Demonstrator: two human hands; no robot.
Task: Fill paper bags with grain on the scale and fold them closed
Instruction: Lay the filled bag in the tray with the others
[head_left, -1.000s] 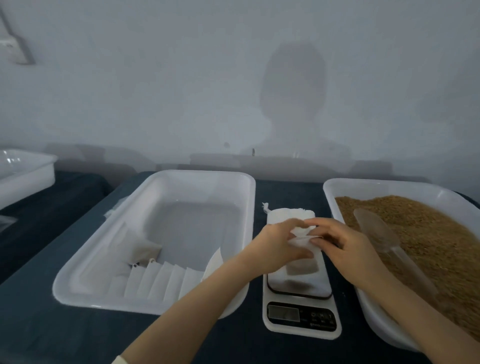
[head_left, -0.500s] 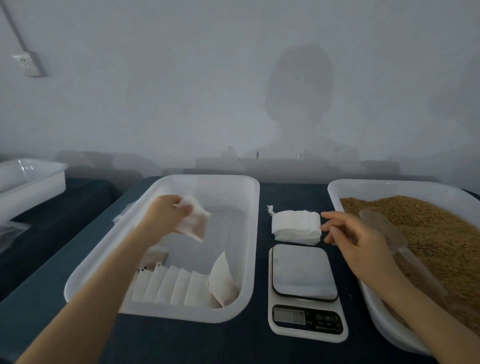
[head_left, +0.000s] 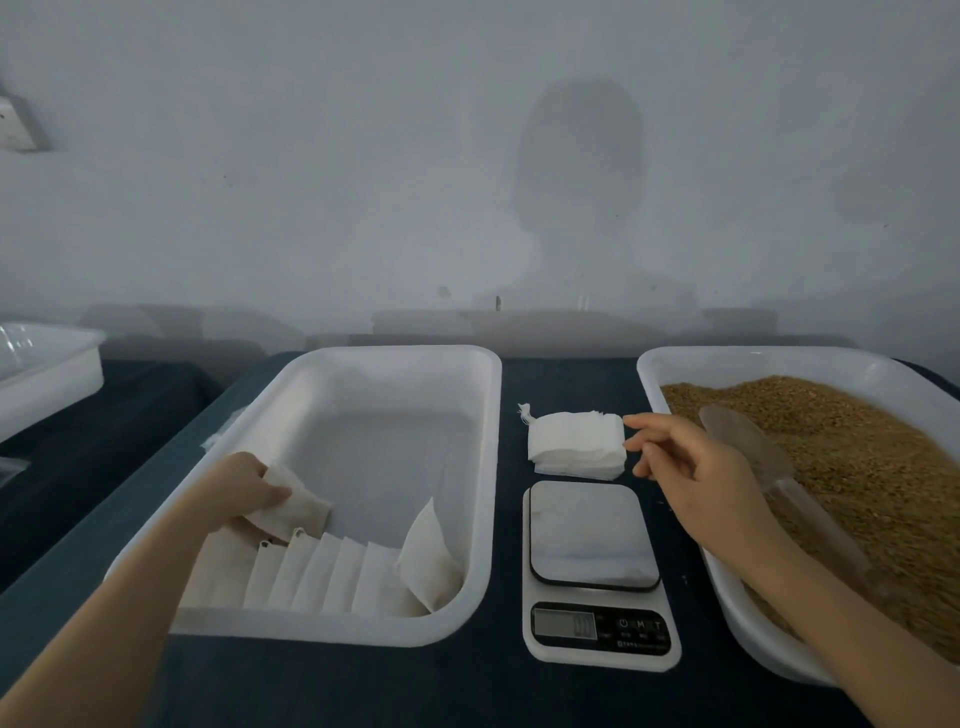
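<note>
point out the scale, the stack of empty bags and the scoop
scale (head_left: 592, 564): head view, middle of its weighing platform
stack of empty bags (head_left: 576, 444): head view, top face of the pile
scoop (head_left: 748, 436): head view, its translucent bowl lying on the grain

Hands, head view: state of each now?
Left hand: holds a small white paper bag.
Right hand: open, empty, beside the stack of white paper bags.
</note>
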